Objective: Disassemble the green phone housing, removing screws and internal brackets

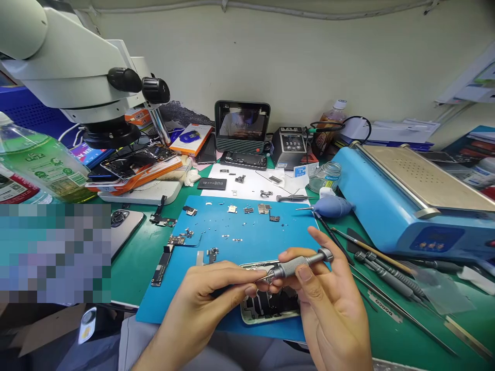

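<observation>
My right hand point(328, 304) pinches a small metal screwdriver point(299, 264) low in the middle of the frame, thumb and fingers closed on its knurled grey handle. Its long axis runs from the round cap at upper right down to the tip at lower left. My left hand point(209, 299) comes in from the lower left, with thumb and forefinger pressed together right at that tip, so the left is the nearer one to the working end; I cannot tell whether a screw sits between them. Directly below both hands lies an opened phone point(266, 304), its pale frame and dark insides partly hidden, on a smooth blue mat point(247, 226) dotted with tiny metal parts. The green tabletop point(135, 257) shows around the mat.
</observation>
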{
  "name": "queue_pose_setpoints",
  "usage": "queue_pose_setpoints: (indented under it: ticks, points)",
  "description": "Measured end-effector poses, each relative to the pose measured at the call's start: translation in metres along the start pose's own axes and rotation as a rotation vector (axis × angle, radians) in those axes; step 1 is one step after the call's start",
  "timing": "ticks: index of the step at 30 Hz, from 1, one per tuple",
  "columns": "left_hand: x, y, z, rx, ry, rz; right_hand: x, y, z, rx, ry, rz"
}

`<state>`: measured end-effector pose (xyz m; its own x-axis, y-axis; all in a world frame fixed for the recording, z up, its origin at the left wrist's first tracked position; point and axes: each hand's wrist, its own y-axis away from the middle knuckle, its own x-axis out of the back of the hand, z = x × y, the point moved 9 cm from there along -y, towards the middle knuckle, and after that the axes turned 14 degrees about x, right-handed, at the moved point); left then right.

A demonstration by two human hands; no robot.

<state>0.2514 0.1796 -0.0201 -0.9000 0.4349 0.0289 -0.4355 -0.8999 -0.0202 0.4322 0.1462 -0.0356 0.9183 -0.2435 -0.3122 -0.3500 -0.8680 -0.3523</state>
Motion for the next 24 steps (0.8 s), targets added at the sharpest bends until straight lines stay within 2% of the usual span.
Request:
queue_pose_setpoints:
  ticks: [4, 10, 24]
  points:
    - [0.0009, -0.0006, -0.0016, 0.000, 0.005, -0.003, 0.0011, 0.0005, -0.0006, 0.003, 0.033, -0.016]
    - [0.0001, 0.0000, -0.0047, 0.042, -0.002, -0.020, -0.0012, 0.0030, 0.0012, -0.107, -0.038, 0.054]
    - [0.0010, 0.0003, -0.0050, 0.050, 0.026, -0.008, -0.0032, 0.0029, -0.0025, -0.050, -0.061, -0.001]
